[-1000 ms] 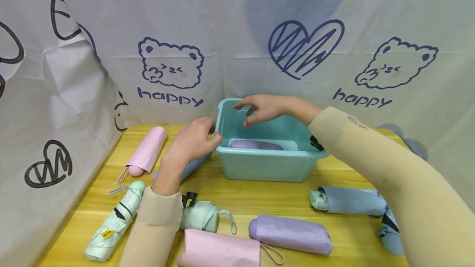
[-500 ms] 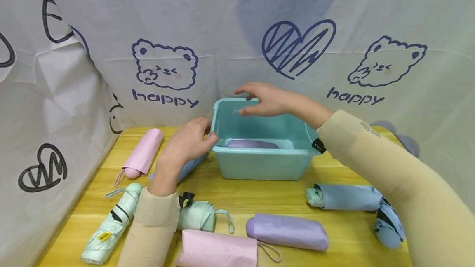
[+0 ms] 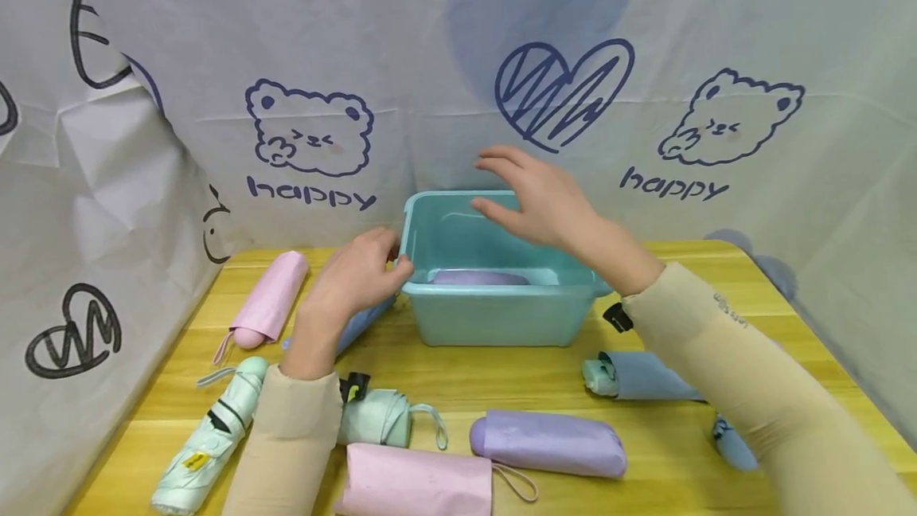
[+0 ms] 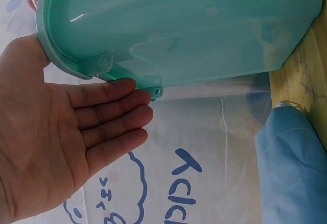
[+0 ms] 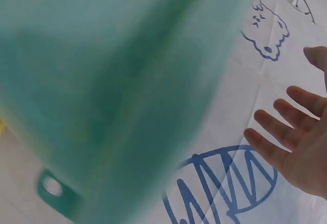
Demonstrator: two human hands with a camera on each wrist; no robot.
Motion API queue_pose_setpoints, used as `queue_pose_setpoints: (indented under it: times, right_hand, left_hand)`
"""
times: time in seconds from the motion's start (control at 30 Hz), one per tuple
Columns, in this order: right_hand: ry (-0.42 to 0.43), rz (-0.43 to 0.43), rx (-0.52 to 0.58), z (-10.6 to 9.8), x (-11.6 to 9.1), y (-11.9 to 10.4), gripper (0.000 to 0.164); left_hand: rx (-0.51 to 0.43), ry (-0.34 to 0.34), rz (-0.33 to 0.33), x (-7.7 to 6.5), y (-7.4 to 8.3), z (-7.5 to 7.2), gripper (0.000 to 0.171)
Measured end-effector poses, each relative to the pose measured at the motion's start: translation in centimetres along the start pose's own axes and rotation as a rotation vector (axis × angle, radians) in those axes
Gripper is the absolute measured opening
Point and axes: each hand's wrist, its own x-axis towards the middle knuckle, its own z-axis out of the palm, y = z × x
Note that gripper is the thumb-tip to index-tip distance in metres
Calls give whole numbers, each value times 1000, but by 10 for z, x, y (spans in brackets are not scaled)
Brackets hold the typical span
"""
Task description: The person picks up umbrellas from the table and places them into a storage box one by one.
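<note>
My left hand is at the left end of a teal plastic bin, thumb at the front corner of the rim. In the left wrist view its fingers lie nearly straight along the outside of the bin, the index fingertip against it below the rim. My right hand hovers over the back right of the bin, fingers spread and holding nothing; the right wrist view shows the spread fingers too. Inside the bin, a purple folded umbrella lies on the floor, partly hidden by the front rim.
Around the bin lie folded umbrellas: pink, blue, mint, another mint, pink, purple and blue. A further blue bundle is partly behind the right sleeve. A printed cloth hangs behind.
My right hand has risen out of the bin's opening and moved right and back, its fingers spreading. The left hand stays at the bin's left rim. The view has shifted slightly right.
</note>
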Motion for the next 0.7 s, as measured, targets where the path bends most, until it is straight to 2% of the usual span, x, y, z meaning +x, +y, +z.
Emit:
queue_pose_setpoints:
  times: [0.1,0.2,0.4,0.7]
  right_hand:
    - [112,-50,-7,4,-11,-1,56]
    - [180,-82,-18,9,-21,-3,53]
    - [198,-105,-25,20,-44,-9,53]
    - [196,-221,-37,36,-73,-21,53]
  left_hand:
    - [3,5,5,0,0,0,18]
    - [2,4,4,0,0,0,18]
    - [-1,3,3,0,1,0,18]
    - [9,-17,-10,0,0,0,22]
